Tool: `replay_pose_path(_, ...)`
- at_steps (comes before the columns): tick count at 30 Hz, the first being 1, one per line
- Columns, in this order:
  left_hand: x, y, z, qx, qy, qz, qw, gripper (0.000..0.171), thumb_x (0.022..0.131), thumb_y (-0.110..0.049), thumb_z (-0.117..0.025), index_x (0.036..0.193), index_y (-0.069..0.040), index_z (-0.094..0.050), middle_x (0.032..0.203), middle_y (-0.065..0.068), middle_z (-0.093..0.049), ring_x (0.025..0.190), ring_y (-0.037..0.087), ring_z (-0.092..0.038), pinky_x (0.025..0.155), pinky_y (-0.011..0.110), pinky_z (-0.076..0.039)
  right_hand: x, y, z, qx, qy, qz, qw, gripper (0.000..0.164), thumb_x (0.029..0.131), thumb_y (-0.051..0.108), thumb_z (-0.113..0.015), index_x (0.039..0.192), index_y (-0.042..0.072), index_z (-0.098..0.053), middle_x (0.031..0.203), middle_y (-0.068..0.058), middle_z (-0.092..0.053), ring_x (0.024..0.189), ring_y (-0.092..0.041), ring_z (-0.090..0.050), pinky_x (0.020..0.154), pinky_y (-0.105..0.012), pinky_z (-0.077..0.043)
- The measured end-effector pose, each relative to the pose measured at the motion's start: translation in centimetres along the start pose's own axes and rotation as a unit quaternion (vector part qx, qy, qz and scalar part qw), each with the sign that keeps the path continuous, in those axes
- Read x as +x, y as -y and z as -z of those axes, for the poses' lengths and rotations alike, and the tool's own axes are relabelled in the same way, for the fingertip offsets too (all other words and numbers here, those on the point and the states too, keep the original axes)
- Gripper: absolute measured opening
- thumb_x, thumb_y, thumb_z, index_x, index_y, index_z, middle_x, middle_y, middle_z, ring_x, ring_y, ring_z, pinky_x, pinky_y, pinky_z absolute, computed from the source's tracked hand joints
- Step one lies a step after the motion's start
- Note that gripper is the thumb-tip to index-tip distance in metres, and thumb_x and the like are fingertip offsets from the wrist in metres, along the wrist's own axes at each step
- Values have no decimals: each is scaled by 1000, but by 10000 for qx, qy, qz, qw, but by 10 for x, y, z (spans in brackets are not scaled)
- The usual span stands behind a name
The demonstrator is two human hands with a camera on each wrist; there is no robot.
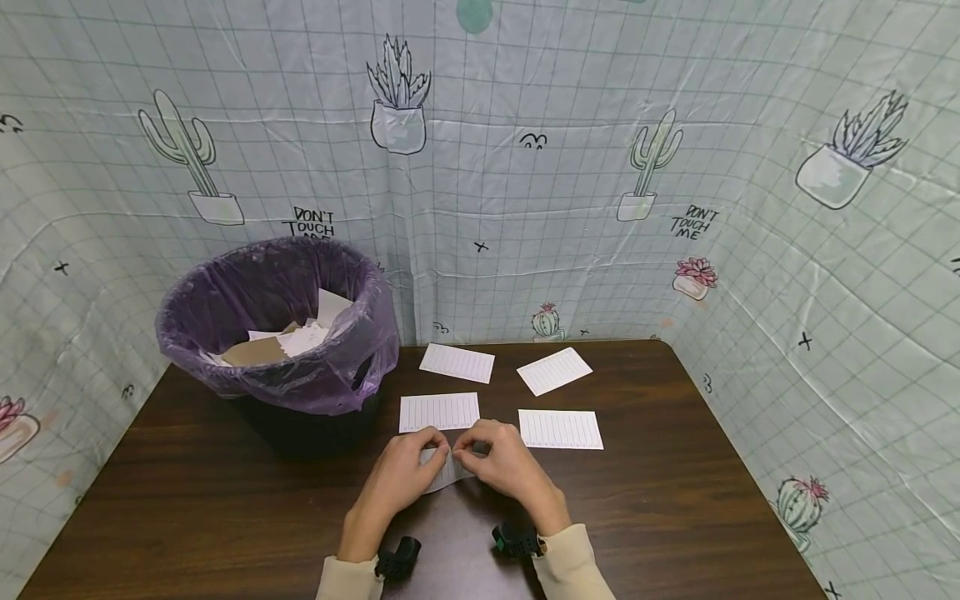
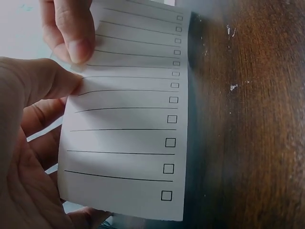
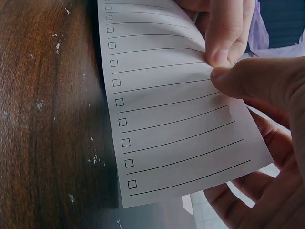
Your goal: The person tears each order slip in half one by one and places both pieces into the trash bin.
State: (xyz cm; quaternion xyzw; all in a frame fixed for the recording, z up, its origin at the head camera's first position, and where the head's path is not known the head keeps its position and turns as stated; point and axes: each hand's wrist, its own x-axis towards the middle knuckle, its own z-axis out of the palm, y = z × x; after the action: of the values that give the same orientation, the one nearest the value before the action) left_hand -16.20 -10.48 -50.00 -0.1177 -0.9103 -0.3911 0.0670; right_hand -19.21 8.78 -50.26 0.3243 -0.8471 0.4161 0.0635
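Note:
A white checklist sheet point(image 1: 448, 476), printed with ruled lines and a column of small boxes, is held upright and slightly bowed near the table's front. My left hand point(image 1: 397, 473) pinches its long edge close to the middle, thumb on the printed side. Right beside it, my right hand point(image 1: 510, 468) pinches the same edge, so both thumb tips almost meet. In the left wrist view the sheet point(image 2: 128, 119) looks whole along its row of boxes. The right wrist view shows the sheet point(image 3: 171, 109) curving toward the pinching fingertips, with the other fingers behind it.
Beyond my hands, several similar lined sheets lie on the dark wooden table point(image 1: 660, 517): front left point(image 1: 438, 412), front right point(image 1: 560, 429), back left point(image 1: 457, 363) and back right point(image 1: 554, 371). A bin with a purple liner point(image 1: 375, 333) stands at left, containing paper scraps point(image 1: 303, 337).

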Motion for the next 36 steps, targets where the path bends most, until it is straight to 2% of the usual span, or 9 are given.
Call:
replay_pose_path(10,0,-1,1,158,-47,49,9999,9,98,-15,-68,90,-19,-69,96,-1,-76,90,16,-71,82,40,-57,0,2,4,169,11,-177,9997,4,90,9,-78,88,13,-78,86,4,-72,81,-6,-65,76,-30,-57)
replay_pose_path(15,0,0,3,77,1,-43,10000,5,99,-15,-69,94,-17,-70,92,-3,-74,78,9,-61,74,32,-53,-2,0,4,65,-63,-172,9998,6,92,8,-76,94,13,-78,92,2,-73,86,-12,-68,79,-30,-57)
replay_pose_path(20,0,2,6,-107,68,-44,9999,4,99,-15,-68,96,-16,-71,82,-7,-67,73,8,-52,72,29,-49,-2,-1,7,-71,-145,-355,9992,6,93,9,-75,97,12,-78,96,0,-74,82,-11,-64,72,-27,-54)
replay_pose_path(23,0,3,6,-171,33,-28,9998,4,100,-15,-67,96,-16,-70,82,-7,-66,74,9,-55,75,32,-52,-3,-3,9,-120,-216,-544,9982,6,93,9,-75,98,12,-78,98,0,-74,82,-11,-64,73,-27,-54)
replay_pose_path(29,-1,6,8,-234,-179,-55,9996,5,100,-15,-67,98,-15,-71,93,-1,-75,88,17,-70,83,43,-57,-4,-7,13,-295,-435,-693,9962,4,94,10,-74,97,11,-77,97,-2,-75,82,-12,-65,74,-29,-54)
replay_pose_path(36,-2,13,10,-167,-319,-33,9993,6,99,-12,-68,96,-15,-71,92,0,-75,87,16,-69,80,39,-56,-4,-14,19,-298,-671,-725,9947,4,94,8,-74,94,11,-77,92,-1,-76,76,-6,-61,69,-30,-55)
